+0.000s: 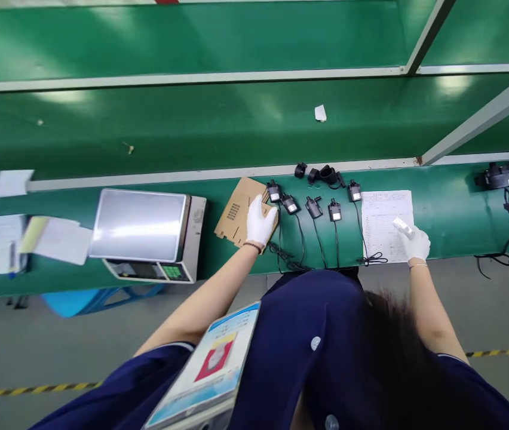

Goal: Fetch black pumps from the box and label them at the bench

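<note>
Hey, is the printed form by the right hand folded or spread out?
Spread out: the printed form lies flat on the green bench, printed side up; the right hand covers one corner.

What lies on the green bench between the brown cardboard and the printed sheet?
In the head view, five small black cabled devices lie between the cardboard and the sheet, with loose black parts behind them.

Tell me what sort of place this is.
Probably a factory workstation: a long green workbench bears a digital weighing scale and a loose row of black corded devices.
</note>
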`<state>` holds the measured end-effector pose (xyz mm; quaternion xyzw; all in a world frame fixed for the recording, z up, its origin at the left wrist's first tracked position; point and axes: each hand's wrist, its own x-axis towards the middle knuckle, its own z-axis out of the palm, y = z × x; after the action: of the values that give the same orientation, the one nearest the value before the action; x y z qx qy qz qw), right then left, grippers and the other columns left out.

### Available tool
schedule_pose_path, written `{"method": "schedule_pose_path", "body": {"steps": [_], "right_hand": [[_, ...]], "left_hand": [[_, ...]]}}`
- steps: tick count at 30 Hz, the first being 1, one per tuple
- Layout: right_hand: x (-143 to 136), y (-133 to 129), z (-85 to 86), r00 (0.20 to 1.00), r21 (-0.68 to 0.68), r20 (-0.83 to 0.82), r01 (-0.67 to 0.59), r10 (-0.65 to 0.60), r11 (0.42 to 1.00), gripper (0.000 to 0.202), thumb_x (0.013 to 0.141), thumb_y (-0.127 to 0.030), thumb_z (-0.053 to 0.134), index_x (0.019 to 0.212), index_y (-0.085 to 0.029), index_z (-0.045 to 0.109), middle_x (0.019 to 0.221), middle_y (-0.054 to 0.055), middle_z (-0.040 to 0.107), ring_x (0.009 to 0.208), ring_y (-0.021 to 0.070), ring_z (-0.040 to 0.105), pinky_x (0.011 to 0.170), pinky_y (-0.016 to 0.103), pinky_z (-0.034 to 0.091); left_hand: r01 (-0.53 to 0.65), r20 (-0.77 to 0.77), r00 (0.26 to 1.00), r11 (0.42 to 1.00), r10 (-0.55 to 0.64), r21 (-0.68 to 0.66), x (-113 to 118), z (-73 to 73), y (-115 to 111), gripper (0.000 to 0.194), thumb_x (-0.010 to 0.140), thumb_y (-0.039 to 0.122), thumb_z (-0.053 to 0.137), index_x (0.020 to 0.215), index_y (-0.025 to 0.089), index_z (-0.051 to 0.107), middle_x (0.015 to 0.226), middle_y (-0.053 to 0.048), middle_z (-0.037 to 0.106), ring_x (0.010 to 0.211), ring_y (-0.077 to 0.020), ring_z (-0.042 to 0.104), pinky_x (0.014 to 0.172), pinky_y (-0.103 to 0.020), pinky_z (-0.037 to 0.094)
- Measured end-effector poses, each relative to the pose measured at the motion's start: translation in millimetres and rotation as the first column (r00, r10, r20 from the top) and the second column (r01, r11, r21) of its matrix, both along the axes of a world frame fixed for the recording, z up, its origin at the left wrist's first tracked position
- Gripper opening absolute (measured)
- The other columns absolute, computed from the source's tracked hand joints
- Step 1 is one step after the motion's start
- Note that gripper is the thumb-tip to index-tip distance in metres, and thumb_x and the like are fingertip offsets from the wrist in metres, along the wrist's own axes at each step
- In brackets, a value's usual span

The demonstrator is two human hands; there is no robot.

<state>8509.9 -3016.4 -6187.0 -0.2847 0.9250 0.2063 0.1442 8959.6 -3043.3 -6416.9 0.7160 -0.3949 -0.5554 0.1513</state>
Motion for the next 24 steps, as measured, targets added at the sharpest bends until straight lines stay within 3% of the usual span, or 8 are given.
{"method": "schedule_pose_path", "body": {"steps": [4, 7, 13, 16, 18, 21, 24], "right_hand": [[-67, 24, 0.8, 0.972, 0.206, 0.010, -0.233, 0.236, 0.950, 0.057, 0.083, -0.053, 0.067, 0.135, -0.031, 0.058, 0.139, 0.011, 0.052, 0.123, 0.0324, 0.048, 0.099, 0.046, 0.044], [-94, 32, -3.4, 0.958, 0.219, 0.006, -0.282, 0.288, 0.934, 0.058, 0.083, -0.053, 0.066, 0.136, -0.029, 0.059, 0.139, 0.013, 0.052, 0.119, 0.0319, 0.049, 0.096, 0.045, 0.045], [-117, 26, -2.9, 0.952, 0.192, 0.053, -0.306, 0.301, 0.932, 0.044, 0.086, -0.047, 0.064, 0.125, -0.027, 0.068, 0.131, 0.012, 0.057, 0.116, 0.0309, 0.052, 0.095, 0.044, 0.048], [-121, 25, 0.6, 0.950, 0.204, 0.065, -0.311, 0.304, 0.928, 0.033, 0.086, -0.046, 0.060, 0.107, -0.025, 0.075, 0.128, 0.012, 0.059, 0.113, 0.0311, 0.055, 0.096, 0.044, 0.048], [-122, 27, 0.7, 0.950, 0.209, 0.063, -0.312, 0.306, 0.927, 0.034, 0.086, -0.049, 0.059, 0.104, -0.024, 0.076, 0.127, 0.013, 0.060, 0.112, 0.0324, 0.056, 0.096, 0.046, 0.049], [-119, 31, -2.0, 0.942, 0.191, 0.064, -0.335, 0.329, 0.923, 0.060, 0.082, -0.057, 0.063, 0.132, -0.024, 0.064, 0.128, 0.018, 0.060, 0.114, 0.0358, 0.057, 0.097, 0.050, 0.049], [-114, 32, -4.1, 0.932, 0.205, 0.058, -0.362, 0.358, 0.909, 0.077, 0.076, -0.062, 0.069, 0.144, -0.029, 0.054, 0.133, 0.018, 0.056, 0.118, 0.0387, 0.055, 0.098, 0.052, 0.049]], "left_hand": [[-0.127, 0.110, 0.989, 0.939, 0.096, 0.319, -15, 26.3, 67, 0.077, 0.088, 0.037, 0.065, 0.153, 0.007, 0.040, 0.157, -0.020, 0.041, 0.147, -0.0320, 0.038, 0.125, -0.043, 0.027], [-0.136, 0.103, 0.989, 0.909, 0.103, 0.395, -38, 41.6, 87, 0.072, 0.088, 0.034, 0.066, 0.151, 0.009, 0.043, 0.155, -0.019, 0.045, 0.144, -0.0323, 0.042, 0.123, -0.045, 0.031], [-0.146, 0.053, 0.989, 0.907, 0.136, 0.394, -75, 62.6, 79, 0.070, 0.091, 0.037, 0.063, 0.153, 0.009, 0.042, 0.152, -0.019, 0.049, 0.139, -0.0301, 0.049, 0.119, -0.042, 0.037], [-0.146, 0.014, 0.988, 0.918, 0.151, 0.368, -76, 68.4, 74, 0.064, 0.093, 0.038, 0.064, 0.149, 0.012, 0.048, 0.150, -0.017, 0.051, 0.138, -0.0280, 0.050, 0.119, -0.040, 0.037], [-0.149, 0.010, 0.988, 0.928, 0.155, 0.341, -70, 68.6, 71, 0.056, 0.094, 0.041, 0.064, 0.143, 0.016, 0.054, 0.149, -0.016, 0.053, 0.137, -0.0286, 0.050, 0.119, -0.047, 0.036], [-0.156, 0.019, 0.987, 0.938, 0.158, 0.309, -55, 63.4, 66, 0.050, 0.095, 0.046, 0.062, 0.138, 0.019, 0.058, 0.148, -0.014, 0.052, 0.137, -0.0308, 0.049, 0.117, -0.058, 0.034], [-0.143, -0.001, 0.989, 0.943, 0.150, 0.300, -39, 54.8, 59, 0.053, 0.095, 0.046, 0.063, 0.139, 0.019, 0.057, 0.150, -0.015, 0.050, 0.138, -0.0301, 0.048, 0.119, -0.054, 0.033]]}}
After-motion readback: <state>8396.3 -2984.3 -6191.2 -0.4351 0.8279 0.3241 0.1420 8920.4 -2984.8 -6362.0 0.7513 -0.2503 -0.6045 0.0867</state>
